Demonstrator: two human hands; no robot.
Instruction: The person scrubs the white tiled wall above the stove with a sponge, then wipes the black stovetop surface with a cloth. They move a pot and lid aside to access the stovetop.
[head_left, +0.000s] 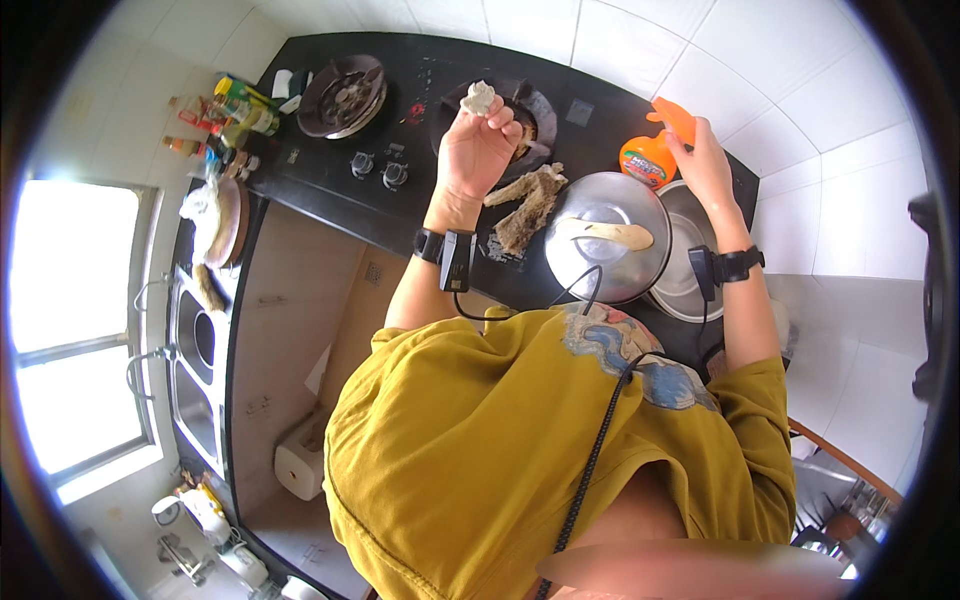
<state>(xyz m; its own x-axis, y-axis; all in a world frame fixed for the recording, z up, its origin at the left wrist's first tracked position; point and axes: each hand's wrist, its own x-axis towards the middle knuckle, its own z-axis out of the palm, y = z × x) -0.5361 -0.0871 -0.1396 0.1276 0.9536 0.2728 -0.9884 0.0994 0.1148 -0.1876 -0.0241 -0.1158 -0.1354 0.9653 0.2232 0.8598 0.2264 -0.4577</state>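
My left hand (480, 150) is raised over the right-hand burner (546, 112) of a black gas cooktop, palm turned up. Between its thumb and fingers is a crumpled whitish wad (478, 98); whether it is paper or cloth I cannot tell. My right hand (703, 166) grips an orange spray bottle (646, 159) around its trigger head, by the tiled wall. Just below the bottle sits a metal pot lid (600, 201) with a pale handle, overlapping a wide metal pot (688, 217). A dirty brown rag (529, 206) lies crumpled between my left hand and the lid.
Another burner (341, 97) and two control knobs (379, 169) are on the cooktop's left. Bottles and jars (244, 112) crowd the left corner. A double sink (196, 360) stands under the window. A cable runs from the device on each wrist.
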